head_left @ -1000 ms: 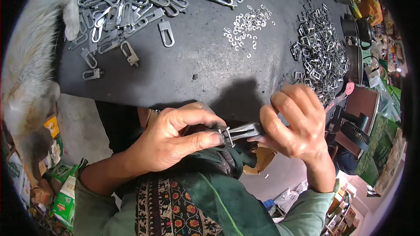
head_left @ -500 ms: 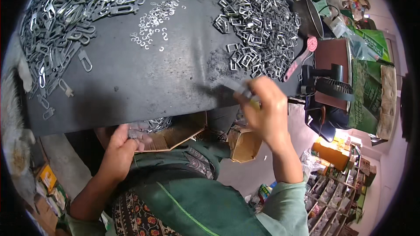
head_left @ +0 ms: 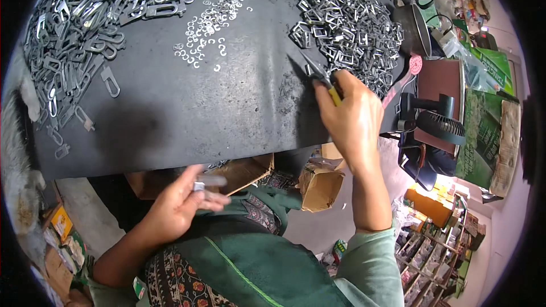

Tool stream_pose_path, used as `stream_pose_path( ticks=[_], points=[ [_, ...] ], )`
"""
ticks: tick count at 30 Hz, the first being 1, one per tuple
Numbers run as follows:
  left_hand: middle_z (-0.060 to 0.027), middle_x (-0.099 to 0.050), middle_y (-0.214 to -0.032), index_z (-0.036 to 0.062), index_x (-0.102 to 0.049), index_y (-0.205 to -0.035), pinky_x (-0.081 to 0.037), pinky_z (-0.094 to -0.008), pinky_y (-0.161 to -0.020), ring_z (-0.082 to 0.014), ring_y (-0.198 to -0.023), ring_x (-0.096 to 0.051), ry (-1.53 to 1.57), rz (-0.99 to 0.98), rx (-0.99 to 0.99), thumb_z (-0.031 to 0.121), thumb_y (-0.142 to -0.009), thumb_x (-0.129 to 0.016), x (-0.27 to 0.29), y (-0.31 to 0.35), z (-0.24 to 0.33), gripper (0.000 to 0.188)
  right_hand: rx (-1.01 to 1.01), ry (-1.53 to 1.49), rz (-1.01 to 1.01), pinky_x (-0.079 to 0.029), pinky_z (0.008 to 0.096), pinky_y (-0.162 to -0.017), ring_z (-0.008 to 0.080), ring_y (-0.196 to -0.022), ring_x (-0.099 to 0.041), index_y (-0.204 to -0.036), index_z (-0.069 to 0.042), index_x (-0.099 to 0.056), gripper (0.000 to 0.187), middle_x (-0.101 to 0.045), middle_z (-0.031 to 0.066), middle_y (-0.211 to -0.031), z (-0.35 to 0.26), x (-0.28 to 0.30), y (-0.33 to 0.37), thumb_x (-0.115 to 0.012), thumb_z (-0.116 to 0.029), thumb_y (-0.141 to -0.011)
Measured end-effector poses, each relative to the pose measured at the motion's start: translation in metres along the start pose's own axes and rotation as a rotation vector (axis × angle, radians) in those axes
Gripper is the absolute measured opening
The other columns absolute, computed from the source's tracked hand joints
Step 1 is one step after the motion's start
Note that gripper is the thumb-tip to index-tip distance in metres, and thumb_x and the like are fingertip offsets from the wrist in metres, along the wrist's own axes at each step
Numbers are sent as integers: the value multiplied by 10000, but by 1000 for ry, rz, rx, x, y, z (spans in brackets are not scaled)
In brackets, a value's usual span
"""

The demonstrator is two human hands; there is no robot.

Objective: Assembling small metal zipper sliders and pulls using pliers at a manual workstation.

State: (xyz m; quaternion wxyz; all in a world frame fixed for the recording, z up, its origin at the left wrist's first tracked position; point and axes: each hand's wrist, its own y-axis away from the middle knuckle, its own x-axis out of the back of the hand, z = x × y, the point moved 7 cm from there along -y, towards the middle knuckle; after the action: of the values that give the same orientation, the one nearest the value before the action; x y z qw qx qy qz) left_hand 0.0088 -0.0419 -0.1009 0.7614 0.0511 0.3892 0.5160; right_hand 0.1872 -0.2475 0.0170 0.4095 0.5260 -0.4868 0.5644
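Note:
My right hand [head_left: 355,116] is closed round a pair of pliers [head_left: 321,71] with pointed metal jaws and a yellow grip. The jaws point up and left, close to the pile of small rectangular metal loops [head_left: 341,25]. In front of the table's near edge, my left hand [head_left: 177,207] is blurred by motion. A small grey metal piece [head_left: 200,186] shows between its thumb and fingers, too smeared to make out its exact kind. Beneath that hand, partly hidden, an open cardboard box [head_left: 245,174] holds metal pieces.
Long flat metal clips [head_left: 85,34] form a pile on the dark table [head_left: 227,113] at the far left. Small C-shaped rings [head_left: 213,20] lie at the back middle. A pink perforated spoon [head_left: 416,65] and a small black fan [head_left: 441,126] stand at the right.
My left hand has lowered slightly and moved right, its fingers more spread. My right hand has swung a little to the right, and the pliers' jaws now point farther up.

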Motion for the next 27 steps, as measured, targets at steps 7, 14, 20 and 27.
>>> stream_pose_path(
  ticks=[7,14,20,27],
  points=[
    [-67,-669,-822,-44,-622,-1068,-563,-257,-646,-122,-728,-676,-340,44,-182,34,-944,-567,-20,-6,55,157,-155,-327,-147,-390,358,-529,263,-501,-423,-787,21,-541,234,-494,172,-587,26,8,0,-683,-155,-843],
    [-31,-607,-729,-11,-641,-1048,-425,-197,-520,-44,-565,-507,-223,110,-263,78,-963,-538,-29,-9,84,160,-29,-1187,-444,-370,234,-580,53,-660,-426,-895,-28,-578,110,-500,-28,-732,-64,0,54,-648,-108,-918],
    [-19,-620,-709,-18,-647,-1025,-440,-210,-537,-58,-579,-540,-150,55,-167,84,-953,-572,-26,-6,84,145,187,-1153,-345,-418,273,-581,126,-639,-501,-922,-7,-556,89,-548,58,-759,-85,3,63,-631,-53,-907],
    [-126,-638,-743,-50,-634,-957,-469,-281,-538,-177,-624,-637,-643,229,-582,-4,-845,-658,-27,5,100,123,98,-1132,-367,-427,269,-596,109,-667,-513,-897,-11,-550,98,-542,51,-739,-88,0,72,-627,-68,-914]
  ],
)
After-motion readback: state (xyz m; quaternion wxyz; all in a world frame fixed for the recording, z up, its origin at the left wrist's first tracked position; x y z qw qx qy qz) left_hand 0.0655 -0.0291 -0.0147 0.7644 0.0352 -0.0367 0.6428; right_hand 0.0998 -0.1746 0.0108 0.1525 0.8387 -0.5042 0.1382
